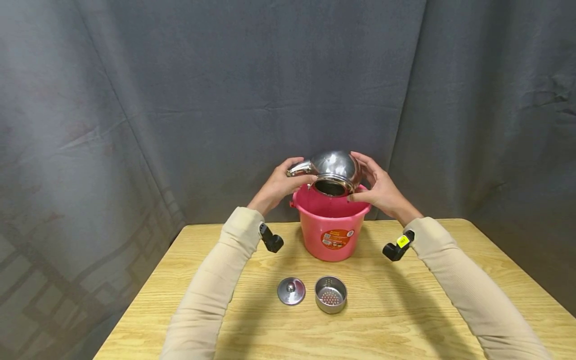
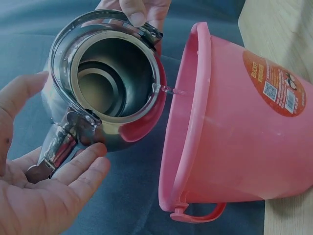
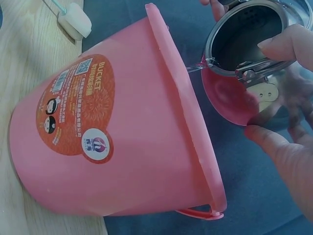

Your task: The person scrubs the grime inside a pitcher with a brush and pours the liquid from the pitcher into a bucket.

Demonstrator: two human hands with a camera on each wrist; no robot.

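Note:
A shiny steel teapot (image 1: 337, 162) is tilted over a pink bucket (image 1: 312, 235), its uncovered round mouth facing down toward me. A thin stream of water (image 2: 171, 90) runs from the mouth's rim into the bucket. My left hand (image 1: 281, 184) holds the pot by its spout side, with the spout (image 2: 58, 142) lying across the fingers and the thumb at the body. On the other side, my right hand (image 1: 380, 187) grips the body, its thumb over the folded metal handle (image 3: 261, 67). Both hands are above the bucket's rim.
On the wooden table (image 1: 382, 310), a round steel lid (image 1: 291, 291) with a knob lies before the bucket. Beside it stands a perforated steel strainer cup (image 1: 330, 308). A grey curtain (image 1: 270, 100) hangs behind. A small whitish object (image 3: 74, 21) with a cord is unclear.

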